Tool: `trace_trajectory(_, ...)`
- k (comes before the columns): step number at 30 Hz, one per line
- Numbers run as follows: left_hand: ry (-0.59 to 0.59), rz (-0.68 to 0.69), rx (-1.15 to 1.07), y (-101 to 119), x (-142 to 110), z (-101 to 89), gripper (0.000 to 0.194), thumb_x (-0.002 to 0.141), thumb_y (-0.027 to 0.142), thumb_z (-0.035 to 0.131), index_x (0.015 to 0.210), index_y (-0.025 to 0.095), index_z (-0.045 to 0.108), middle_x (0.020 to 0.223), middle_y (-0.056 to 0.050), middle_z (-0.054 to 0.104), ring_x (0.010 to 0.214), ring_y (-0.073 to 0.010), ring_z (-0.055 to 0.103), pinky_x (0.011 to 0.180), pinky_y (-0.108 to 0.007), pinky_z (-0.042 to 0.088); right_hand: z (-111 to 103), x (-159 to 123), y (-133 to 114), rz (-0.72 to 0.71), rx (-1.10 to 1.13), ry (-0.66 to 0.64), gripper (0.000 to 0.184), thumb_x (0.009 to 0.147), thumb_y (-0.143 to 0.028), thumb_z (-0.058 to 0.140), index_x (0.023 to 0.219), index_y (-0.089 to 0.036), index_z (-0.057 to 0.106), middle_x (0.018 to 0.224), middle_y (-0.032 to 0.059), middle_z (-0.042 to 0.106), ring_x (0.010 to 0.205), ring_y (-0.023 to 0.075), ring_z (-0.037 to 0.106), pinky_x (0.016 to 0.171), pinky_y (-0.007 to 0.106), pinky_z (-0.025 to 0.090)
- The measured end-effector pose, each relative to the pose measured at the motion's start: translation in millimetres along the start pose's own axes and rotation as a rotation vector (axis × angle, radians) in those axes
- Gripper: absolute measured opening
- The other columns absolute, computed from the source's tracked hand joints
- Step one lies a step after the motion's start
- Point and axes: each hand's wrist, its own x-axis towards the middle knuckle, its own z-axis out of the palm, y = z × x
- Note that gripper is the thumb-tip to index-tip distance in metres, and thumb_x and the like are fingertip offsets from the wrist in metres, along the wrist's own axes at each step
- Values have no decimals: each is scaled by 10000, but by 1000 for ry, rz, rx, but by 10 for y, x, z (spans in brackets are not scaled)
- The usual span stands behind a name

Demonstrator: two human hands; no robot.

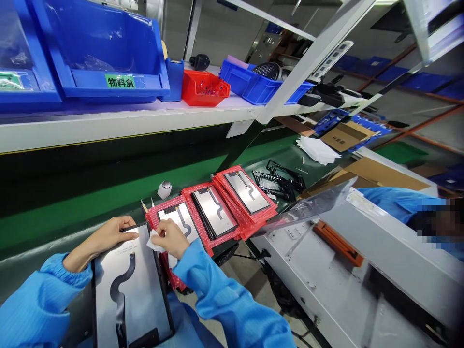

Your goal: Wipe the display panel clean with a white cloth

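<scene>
A flat display panel (pixel 139 285) with a silvery back, a dark frame and a curved black ribbon cable (pixel 121 285) stands tilted close to my body. My left hand (pixel 112 237) grips its upper edge, thumb lying on the silvery face. In my right hand (pixel 172 238), the fingers are pinched on a crumpled white wipe (pixel 155 241) at the panel's upper right edge. Beyond that hand, similar panels (pixel 250 192) lie on red bubble-wrap bags (pixel 237 227). A small white bottle with a metal cap (pixel 165 189) stands behind them, near the pointed tips of tools (pixel 144 206).
Overhead runs a shelf (pixel 145 121) with blue bins (pixel 108 53) and a red bin (pixel 205 89). Black frames (pixel 279 179) and white papers (pixel 318 150) lie farther along the green bench. At right are a white machine (pixel 308 270) and a person in a blue sleeve (pixel 395 205).
</scene>
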Motion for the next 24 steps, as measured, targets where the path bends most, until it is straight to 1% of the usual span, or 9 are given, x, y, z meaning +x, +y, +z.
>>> trace_trajectory(4, 1, -13, -6, 16, -12, 10, 378, 718, 506, 660, 794, 163, 522, 699, 29, 519, 593, -120, 448, 539, -220, 327, 2, -219, 70, 11, 6, -45, 249, 636, -128, 684, 524, -194, 472, 605, -50, 501, 715, 148, 461, 651, 257, 321)
trace_trajectory(7, 5, -3, 9, 53, 5, 36, 356, 715, 483, 659, 792, 161, 525, 703, 30, 522, 588, -116, 434, 535, -221, 316, -17, -104, 51, 21, 10, -31, 220, 625, -129, 684, 532, -195, 495, 624, -47, 512, 741, 154, 464, 662, 258, 321)
trace_trajectory(10, 9, 15, 32, 93, 23, 70, 326, 704, 455, 659, 776, 160, 542, 702, 29, 528, 608, -121, 438, 546, -222, 316, -39, 106, 2, 37, 13, 26, 222, 653, -158, 663, 541, -198, 476, 630, -48, 491, 757, 157, 460, 687, 263, 319)
trace_trajectory(12, 8, 21, 42, 107, 24, 88, 330, 698, 464, 656, 770, 162, 546, 690, 30, 530, 607, -124, 442, 547, -225, 320, -39, 150, -8, 47, 17, 52, 208, 674, -164, 642, 557, -198, 474, 648, -47, 486, 761, 155, 459, 698, 263, 320)
trace_trajectory(14, 10, 26, 46, 104, 12, 95, 346, 690, 481, 657, 769, 162, 546, 691, 26, 540, 605, -125, 448, 550, -227, 328, -23, 56, 13, 49, 23, 40, 196, 674, -153, 640, 568, -196, 481, 655, -49, 485, 747, 149, 460, 699, 261, 323)
trace_trajectory(18, 29, 31, 51, 74, -13, 86, 356, 682, 492, 653, 756, 164, 536, 689, 19, 550, 599, -126, 451, 551, -230, 336, 21, -329, 115, 35, 27, -53, 249, 614, -96, 677, 521, -188, 466, 594, -69, 465, 678, 130, 454, 722, 263, 334)
trace_trajectory(20, 36, 34, 54, 65, -8, 88, 356, 682, 495, 649, 748, 166, 529, 684, 20, 549, 602, -128, 454, 555, -232, 340, 18, -408, 145, 31, 28, -78, 264, 592, -74, 684, 506, -186, 461, 581, -76, 461, 658, 124, 448, 740, 267, 338)
trace_trajectory(22, 37, 40, 61, 63, 16, 103, 357, 682, 498, 649, 748, 168, 529, 695, 17, 553, 615, -133, 462, 564, -234, 345, -7, -331, 137, 37, 27, -65, 255, 594, -78, 684, 515, -188, 468, 599, -69, 466, 682, 132, 451, 720, 264, 334)
trace_trajectory(24, 30, 48, 72, 65, 47, 127, 356, 682, 496, 650, 758, 169, 534, 706, 14, 553, 627, -138, 465, 569, -234, 344, -42, -150, 104, 49, 28, -18, 226, 623, -106, 676, 546, -191, 481, 643, -56, 476, 731, 145, 458, 692, 259, 324)
